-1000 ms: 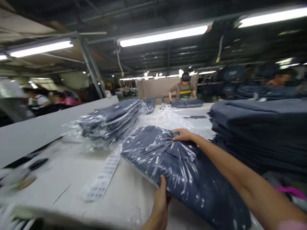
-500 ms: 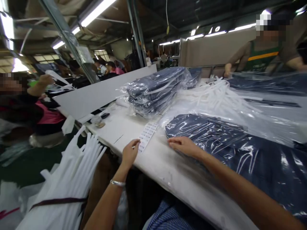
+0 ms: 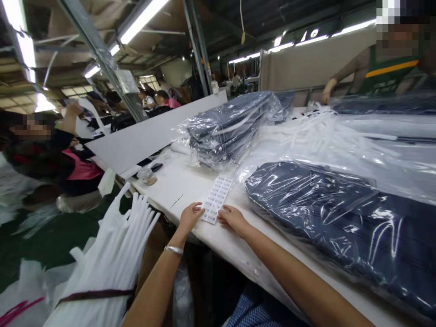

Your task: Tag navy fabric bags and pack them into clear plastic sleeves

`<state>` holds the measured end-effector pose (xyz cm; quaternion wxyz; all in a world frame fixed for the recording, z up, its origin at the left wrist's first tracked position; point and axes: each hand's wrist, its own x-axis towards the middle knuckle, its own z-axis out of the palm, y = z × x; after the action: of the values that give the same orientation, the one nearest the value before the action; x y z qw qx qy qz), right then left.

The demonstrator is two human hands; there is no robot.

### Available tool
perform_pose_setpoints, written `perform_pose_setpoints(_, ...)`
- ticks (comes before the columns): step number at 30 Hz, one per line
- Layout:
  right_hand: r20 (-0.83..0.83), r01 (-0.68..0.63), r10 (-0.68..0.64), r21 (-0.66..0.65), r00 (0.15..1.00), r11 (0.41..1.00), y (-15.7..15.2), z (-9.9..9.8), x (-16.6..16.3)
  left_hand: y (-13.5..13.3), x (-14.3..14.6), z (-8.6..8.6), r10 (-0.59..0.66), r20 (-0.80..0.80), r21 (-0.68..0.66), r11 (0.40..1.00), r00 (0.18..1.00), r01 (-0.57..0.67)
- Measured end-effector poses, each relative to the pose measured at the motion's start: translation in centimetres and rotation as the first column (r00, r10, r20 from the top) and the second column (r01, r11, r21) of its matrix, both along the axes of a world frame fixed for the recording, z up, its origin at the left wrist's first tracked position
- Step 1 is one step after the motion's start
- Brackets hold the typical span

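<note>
A white sheet of printed barcode labels [image 3: 218,194] lies on the white table between my two hands. My left hand [image 3: 190,218] has its fingers pinched at the sheet's lower left edge. At the lower right corner, the curled fingers of my right hand [image 3: 233,220] grip the sheet's edge; whether a single label is between them is too small to see. To the right of the sheet lies a dark blue garment in a clear plastic bag [image 3: 320,218].
Behind the sheet stands a stack of bagged dark garments [image 3: 228,127]. White strips [image 3: 316,129] lie at the back right. A tied bundle of white strips [image 3: 112,254] is at the lower left. A co-worker [image 3: 391,72] stands across the table; another person [image 3: 41,141] is at left.
My right hand has moved left, from beside the bagged garment to the lower right edge of the label sheet. My left hand stays at the sheet's left edge. The view has shifted slightly.
</note>
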<state>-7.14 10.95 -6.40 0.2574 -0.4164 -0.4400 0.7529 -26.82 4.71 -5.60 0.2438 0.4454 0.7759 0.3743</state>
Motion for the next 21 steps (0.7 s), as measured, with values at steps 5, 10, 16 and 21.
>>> perform_pose_setpoints(5,0.007,0.017,-0.018,0.047,1.000,0.999,0.2,-0.1,-0.3,-0.8,0.9,1.0,-0.012,0.164,0.059,0.998,0.986,0.003)
perform_pose_setpoints(10,-0.008,-0.038,0.038,0.045,0.999,0.998,0.0,-0.6,0.0,-1.7,1.8,2.0,0.014,0.251,0.025,0.999,0.968,-0.021)
perform_pose_setpoints(16,-0.017,-0.066,0.067,0.034,0.998,0.997,-0.3,-1.1,0.2,-2.5,2.4,2.3,0.028,0.266,0.007,1.000,0.964,-0.031)
perform_pose_setpoints(21,-0.058,-0.069,0.070,0.014,0.996,0.997,-0.3,-1.1,0.3,-2.8,1.7,1.7,0.031,0.179,0.012,0.999,0.983,-0.033)
